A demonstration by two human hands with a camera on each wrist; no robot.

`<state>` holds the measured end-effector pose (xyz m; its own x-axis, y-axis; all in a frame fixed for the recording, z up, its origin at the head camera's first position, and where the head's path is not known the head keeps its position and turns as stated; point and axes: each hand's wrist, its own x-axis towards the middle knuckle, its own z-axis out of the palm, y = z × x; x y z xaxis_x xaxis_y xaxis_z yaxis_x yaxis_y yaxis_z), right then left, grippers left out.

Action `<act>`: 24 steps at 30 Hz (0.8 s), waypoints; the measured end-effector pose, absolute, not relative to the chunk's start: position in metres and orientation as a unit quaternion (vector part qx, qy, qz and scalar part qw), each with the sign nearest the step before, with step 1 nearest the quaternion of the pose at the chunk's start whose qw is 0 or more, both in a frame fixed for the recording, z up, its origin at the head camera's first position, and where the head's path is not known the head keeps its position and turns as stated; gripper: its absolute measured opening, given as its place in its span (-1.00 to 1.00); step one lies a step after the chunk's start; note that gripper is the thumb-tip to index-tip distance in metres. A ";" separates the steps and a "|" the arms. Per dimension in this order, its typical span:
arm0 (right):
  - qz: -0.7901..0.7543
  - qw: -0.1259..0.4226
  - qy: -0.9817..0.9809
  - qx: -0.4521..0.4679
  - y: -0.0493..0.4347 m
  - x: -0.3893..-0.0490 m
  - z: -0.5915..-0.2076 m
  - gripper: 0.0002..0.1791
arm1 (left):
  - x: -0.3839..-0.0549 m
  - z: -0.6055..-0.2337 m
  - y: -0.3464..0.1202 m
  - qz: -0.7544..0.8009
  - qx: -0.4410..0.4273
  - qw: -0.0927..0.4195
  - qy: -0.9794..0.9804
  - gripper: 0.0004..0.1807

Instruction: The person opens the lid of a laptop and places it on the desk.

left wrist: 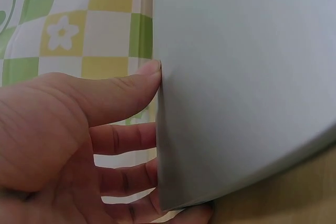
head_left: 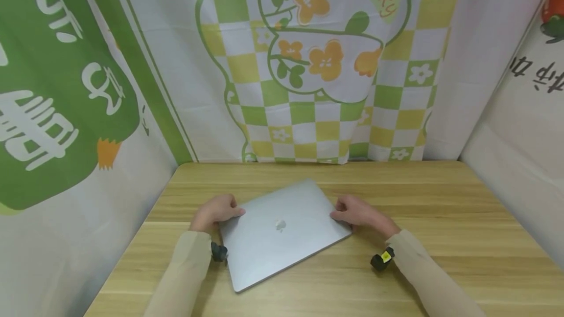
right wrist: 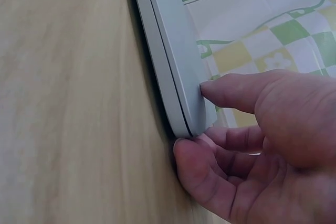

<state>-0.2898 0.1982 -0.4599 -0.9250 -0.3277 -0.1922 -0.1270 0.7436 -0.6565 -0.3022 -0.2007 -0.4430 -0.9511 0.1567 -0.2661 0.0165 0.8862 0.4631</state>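
Note:
A closed silver laptop [head_left: 291, 248] with an apple logo on its lid lies at an angle over the table, its near left corner towards me. My left hand [head_left: 218, 208] holds its left side, thumb on the lid's edge. In the left wrist view, the other fingers of that hand [left wrist: 123, 182] pass behind and under the laptop's edge. On the right side, my right hand [head_left: 357, 212] grips near the right corner. The right wrist view shows the thumb [right wrist: 231, 90] on the lid and a fingertip [right wrist: 191, 156] under the corner.
The wooden table [head_left: 440, 238] extends around the laptop on all sides. Printed cloth [head_left: 304, 126] with green and yellow checks hangs behind it, with more cloth on the left [head_left: 145, 175] and right. Each wrist wears a small black device [head_left: 381, 260].

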 end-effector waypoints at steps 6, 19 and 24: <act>-0.338 0.147 0.920 -0.130 0.206 -0.285 -0.459 -0.78 | -0.306 -0.444 -0.192 0.238 0.053 0.148 0.959 -0.59; -0.337 0.140 0.923 -0.120 0.220 -0.279 -0.463 -0.81 | -0.316 -0.444 -0.178 0.233 0.071 0.149 0.958 -0.59; -0.337 0.138 0.923 -0.125 0.225 -0.276 -0.463 -0.80 | -0.318 -0.443 -0.173 0.230 0.075 0.148 0.959 -0.60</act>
<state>-0.2763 0.2246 -0.4631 -0.9310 -0.3233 -0.1695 -0.1377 0.7411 -0.6572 -0.3176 -0.1725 -0.4427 -0.9447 0.2126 -0.2497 0.0764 0.8831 0.4630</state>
